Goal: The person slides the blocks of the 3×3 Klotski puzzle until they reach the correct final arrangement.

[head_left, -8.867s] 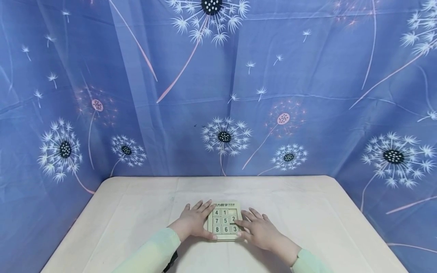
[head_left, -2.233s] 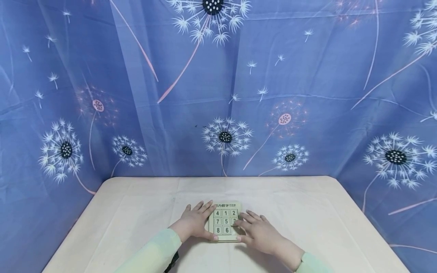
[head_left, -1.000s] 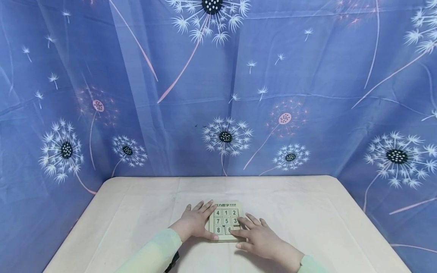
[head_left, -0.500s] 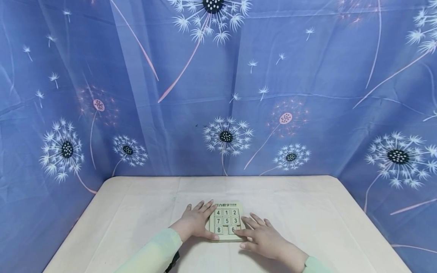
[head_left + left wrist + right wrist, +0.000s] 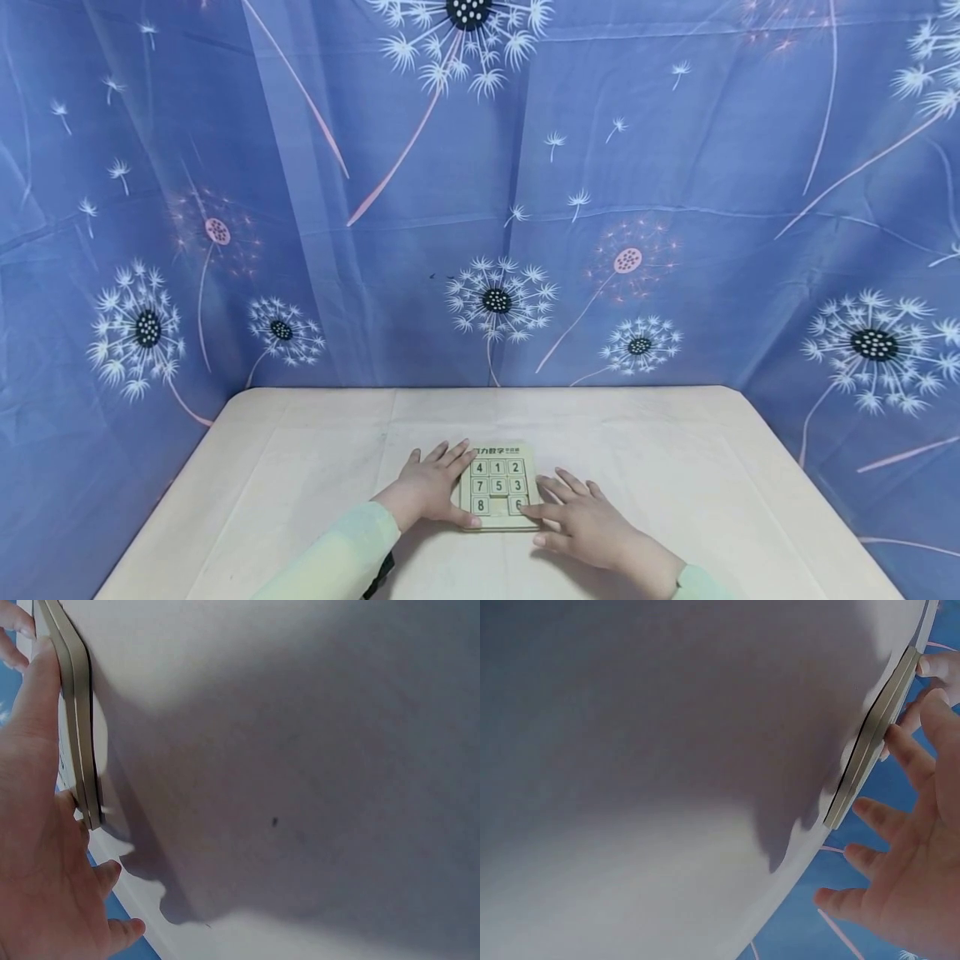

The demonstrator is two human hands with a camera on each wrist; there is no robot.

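Observation:
A pale number slide puzzle [image 5: 498, 522] lies flat on the table, its rows reading 4 1 2, 7 5 3, then 8, a gap and 6. My left hand [image 5: 427, 490] rests along its left side with fingers spread, the thumb at the near left corner. With an outstretched index finger, my right hand [image 5: 588, 521] touches the tile marked 6 [image 5: 516, 505] at the bottom right; its other fingers fan out beyond the puzzle's right side. Both wrist views catch the puzzle edge-on, a two-layer edge [image 5: 84, 727] in the left one, so its tiles are hidden there.
The cream-covered table [image 5: 315, 450] spreads out around the puzzle. A blue dandelion-print curtain [image 5: 405, 317] hangs behind it and along both sides. Part of a black strap [image 5: 381, 575] shows under the left sleeve.
Tile 2 and then tile 3 have moved up the right column. In the last second, tile 6 has slid right into the bottom right corner under the right index finger; the left hand has stayed put.

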